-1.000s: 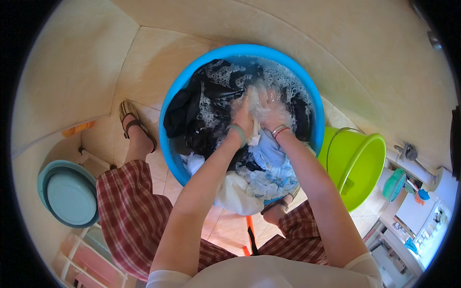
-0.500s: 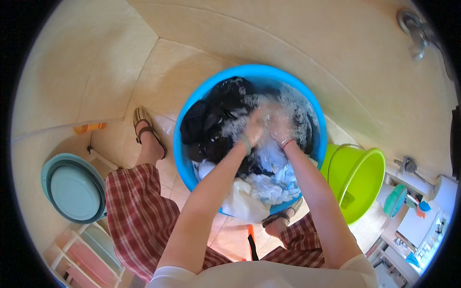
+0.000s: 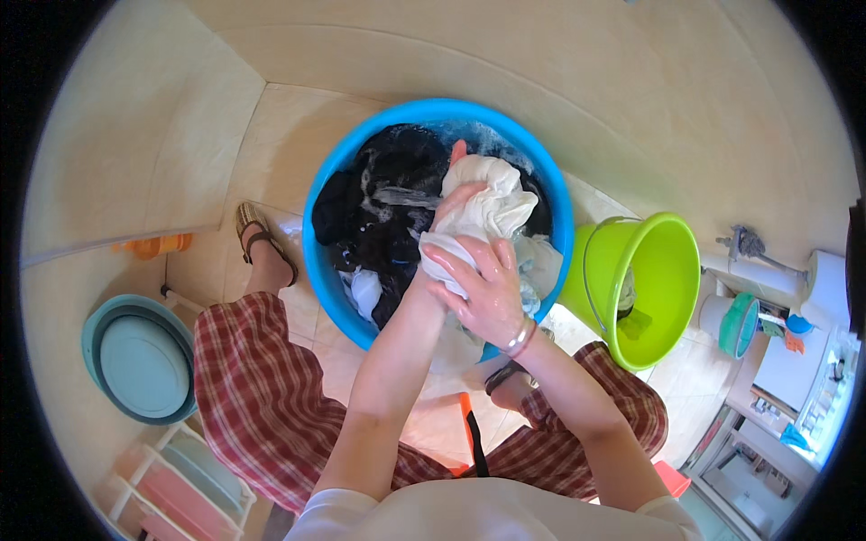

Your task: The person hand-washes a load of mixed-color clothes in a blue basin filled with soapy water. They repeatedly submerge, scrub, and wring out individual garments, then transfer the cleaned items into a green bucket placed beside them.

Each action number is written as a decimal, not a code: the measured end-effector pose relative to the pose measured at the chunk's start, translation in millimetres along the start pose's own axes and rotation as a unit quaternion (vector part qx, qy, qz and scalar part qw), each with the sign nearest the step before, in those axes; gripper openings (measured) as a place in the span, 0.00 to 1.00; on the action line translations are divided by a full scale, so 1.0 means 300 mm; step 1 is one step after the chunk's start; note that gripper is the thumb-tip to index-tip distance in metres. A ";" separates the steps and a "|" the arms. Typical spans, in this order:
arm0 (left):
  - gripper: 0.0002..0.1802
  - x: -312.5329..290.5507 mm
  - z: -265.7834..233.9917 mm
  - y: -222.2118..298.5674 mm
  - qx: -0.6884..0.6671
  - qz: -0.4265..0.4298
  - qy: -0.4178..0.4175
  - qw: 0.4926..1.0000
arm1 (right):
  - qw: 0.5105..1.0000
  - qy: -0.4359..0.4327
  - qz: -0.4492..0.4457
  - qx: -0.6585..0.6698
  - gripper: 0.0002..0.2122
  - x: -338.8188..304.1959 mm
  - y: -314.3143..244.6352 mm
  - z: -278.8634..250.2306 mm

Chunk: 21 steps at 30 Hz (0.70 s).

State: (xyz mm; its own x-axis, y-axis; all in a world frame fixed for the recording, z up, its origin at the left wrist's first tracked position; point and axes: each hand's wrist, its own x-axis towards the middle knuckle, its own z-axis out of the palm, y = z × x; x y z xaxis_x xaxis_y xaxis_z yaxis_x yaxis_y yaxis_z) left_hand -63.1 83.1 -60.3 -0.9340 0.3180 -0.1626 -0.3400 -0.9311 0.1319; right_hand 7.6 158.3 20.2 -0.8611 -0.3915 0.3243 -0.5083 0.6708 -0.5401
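A wet white cloth is bunched over my left hand, above the blue tub. The cloth hides part of that hand, whose fingers are wrapped about it. My right hand, with a bracelet at its wrist, lies across the lower end of the cloth by my left wrist and grips it. Dark wet clothes fill the tub's left and far side, with foamy water among them. A small white piece of laundry lies at the near left, and more pale laundry shows beneath my right hand.
To the tub's right leans a lime green bucket with something dark inside. Blue-grey basins are at the left, above a white rack. My sandalled feet flank the tub, and a beige wall rises behind it.
My hands have come up from the foamy water. They now hold the white cloth above the tub, where before they were partly under the suds. The view has shifted slightly.
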 end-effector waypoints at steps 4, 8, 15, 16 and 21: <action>0.30 -0.005 0.105 -0.006 -0.038 -0.027 0.026 0.999 | 0.994 0.088 -0.021 -0.059 0.22 0.034 0.008 0.024; 0.24 -0.012 0.118 0.006 0.006 -0.051 0.067 0.996 | 0.987 0.156 0.023 -0.030 0.13 0.087 -0.011 0.025; 0.17 -0.032 0.028 -0.012 0.040 -0.023 0.098 0.994 | 0.978 0.172 0.101 0.065 0.06 0.094 0.043 0.050; 0.15 -0.033 0.014 -0.014 0.108 0.021 0.132 0.985 | 0.977 0.174 0.103 0.065 0.06 0.098 0.053 0.056; 0.07 -0.063 -0.019 -0.045 0.242 0.153 0.297 0.911 | 0.973 0.162 0.136 0.089 0.06 0.097 0.141 0.097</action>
State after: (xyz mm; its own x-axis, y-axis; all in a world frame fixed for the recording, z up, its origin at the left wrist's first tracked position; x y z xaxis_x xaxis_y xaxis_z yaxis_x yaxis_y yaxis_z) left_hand -40.1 88.6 -64.6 -0.8185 -0.2287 -0.5270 -0.2170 -0.7263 0.6522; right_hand -39.3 157.0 -15.8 -0.9313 0.0241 0.3634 -0.2801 0.5904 -0.7569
